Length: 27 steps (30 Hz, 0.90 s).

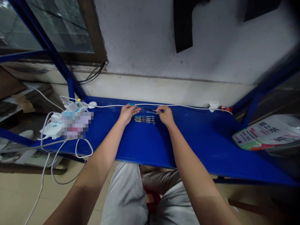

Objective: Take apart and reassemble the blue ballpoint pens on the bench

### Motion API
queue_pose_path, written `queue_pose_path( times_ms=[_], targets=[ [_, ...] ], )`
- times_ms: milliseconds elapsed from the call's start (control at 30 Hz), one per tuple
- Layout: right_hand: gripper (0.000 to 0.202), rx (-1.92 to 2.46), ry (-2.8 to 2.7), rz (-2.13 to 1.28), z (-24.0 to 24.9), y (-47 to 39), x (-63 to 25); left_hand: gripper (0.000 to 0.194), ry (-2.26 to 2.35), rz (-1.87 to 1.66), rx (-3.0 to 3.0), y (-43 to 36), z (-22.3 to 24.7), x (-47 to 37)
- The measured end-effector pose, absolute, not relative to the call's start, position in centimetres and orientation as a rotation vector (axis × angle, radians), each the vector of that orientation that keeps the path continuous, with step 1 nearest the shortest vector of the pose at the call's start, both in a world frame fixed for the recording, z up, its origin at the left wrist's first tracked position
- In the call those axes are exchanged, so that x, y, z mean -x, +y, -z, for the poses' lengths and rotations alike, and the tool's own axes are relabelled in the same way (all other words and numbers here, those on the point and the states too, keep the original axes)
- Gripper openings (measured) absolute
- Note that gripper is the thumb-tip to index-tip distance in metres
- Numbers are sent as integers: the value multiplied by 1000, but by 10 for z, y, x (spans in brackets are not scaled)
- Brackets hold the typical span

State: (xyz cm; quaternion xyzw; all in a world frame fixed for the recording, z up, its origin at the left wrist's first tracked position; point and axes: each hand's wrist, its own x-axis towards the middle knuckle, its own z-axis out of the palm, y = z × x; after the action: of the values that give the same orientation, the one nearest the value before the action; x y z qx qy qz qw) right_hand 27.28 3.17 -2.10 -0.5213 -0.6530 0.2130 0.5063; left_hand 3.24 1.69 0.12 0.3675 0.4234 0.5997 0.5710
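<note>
My left hand (128, 113) is closed around a blue pen barrel (131, 104), which shows above the fingers. A thin dark pen refill (147, 109) stretches between my two hands. Its right end meets the pinched fingers of my right hand (166, 114). Just below it, near the right fingertips, lies a short clear-and-blue pen part (151, 112). On the blue table (145, 143), between my wrists, several pens (144, 119) lie side by side in a stack of rows. Fine detail at the fingertips is too small to make out.
A white cable (187, 107) runs along the table's back edge by the wall. White power strips (53, 126) with looping cords and a blurred-out item (78, 125) occupy the left end. A large labelled plastic bottle (267, 132) lies at the right, near the blue frame post (253, 107).
</note>
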Motion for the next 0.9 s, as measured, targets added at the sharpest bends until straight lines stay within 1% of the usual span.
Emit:
queue_pose_path(
  times_ms=[333, 633, 800, 900],
  targets=[
    [13, 1280, -1614, -469, 21, 30, -271, 17, 895, -1382, -819, 13, -6, -35],
    [14, 1223, -1694, -417, 15, 23, -258, 19, 898, -1343, -874, 9, -7, -43],
    [10, 1215, -1706, -394, 18, 24, -261, 27, 901, -1417, -888, 11, -4, -43],
    [19, 1318, -1690, -362, 27, 30, -271, 29, 973, -1506, -895, 15, 0, -39]
  ],
)
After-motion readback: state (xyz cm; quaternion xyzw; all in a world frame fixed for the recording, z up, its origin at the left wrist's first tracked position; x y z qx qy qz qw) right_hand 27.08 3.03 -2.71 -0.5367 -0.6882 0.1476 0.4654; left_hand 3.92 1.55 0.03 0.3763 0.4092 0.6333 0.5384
